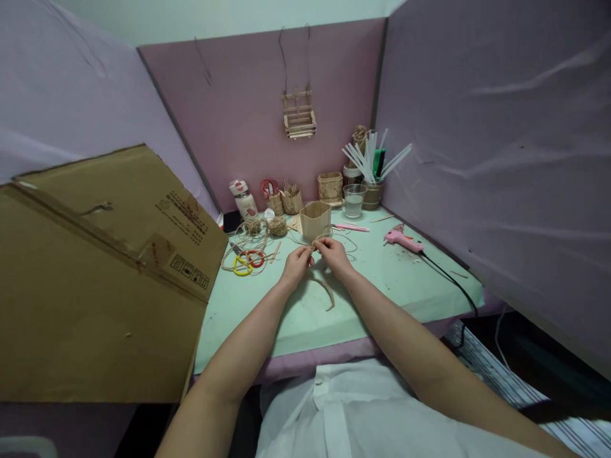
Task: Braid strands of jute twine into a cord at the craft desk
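Observation:
My left hand and my right hand meet over the middle of the table, both closed in a pinch on jute twine. A braided-looking tail of the twine hangs below them and curves onto the tabletop. Thin strands loop out behind my fingers, to the right. Just beyond my hands stands a wooden-stick cup, upright and apart from my fingertips. To the left lie scissors with yellow and red handles, tangled with loose twine. The exact point where my fingers grip is too small to make out.
A pink glue gun with a black cord lies at the right. Along the back stand a bottle, stick holders, a cup of water and a pot of white glue sticks. A large cardboard sheet borders the left side.

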The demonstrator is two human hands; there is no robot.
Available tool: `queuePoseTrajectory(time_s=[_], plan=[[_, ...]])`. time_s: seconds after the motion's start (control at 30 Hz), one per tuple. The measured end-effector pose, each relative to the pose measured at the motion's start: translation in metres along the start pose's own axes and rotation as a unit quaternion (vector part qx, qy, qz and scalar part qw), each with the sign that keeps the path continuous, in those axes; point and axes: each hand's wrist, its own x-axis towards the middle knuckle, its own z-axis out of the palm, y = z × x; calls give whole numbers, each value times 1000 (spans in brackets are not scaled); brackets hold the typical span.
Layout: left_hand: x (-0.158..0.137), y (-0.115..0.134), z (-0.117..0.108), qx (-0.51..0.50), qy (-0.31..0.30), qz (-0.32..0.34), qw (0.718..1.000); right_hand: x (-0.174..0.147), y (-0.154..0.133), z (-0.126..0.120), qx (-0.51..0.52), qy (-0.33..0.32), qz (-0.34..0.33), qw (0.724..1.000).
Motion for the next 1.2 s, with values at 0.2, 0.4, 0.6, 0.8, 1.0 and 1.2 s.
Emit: queuePoseTrajectory(time_s=[0.2, 0.4, 0.6, 0.8, 1.0, 1.2], plan=[[1, -2, -2, -46, 24, 7, 999, -1, 0, 1, -40, -7, -33, 999], [2, -3, -4, -83, 65, -2, 994, 0, 4, 2, -61, -17, -75, 995], [2, 0, -3, -125, 70, -28, 989, 1, 6, 2, -69, -23, -82, 994], [1, 1, -3, -113, 67, -37, 991, 1, 6, 2, -73, -26, -89, 993], [3, -1, -4, -109, 83, -10, 990, 2, 11, 3, -84, -20, -52, 995], [4, -3, -6, -91, 78, 15, 993, 2, 11, 3, -84, -6, -28, 996]])
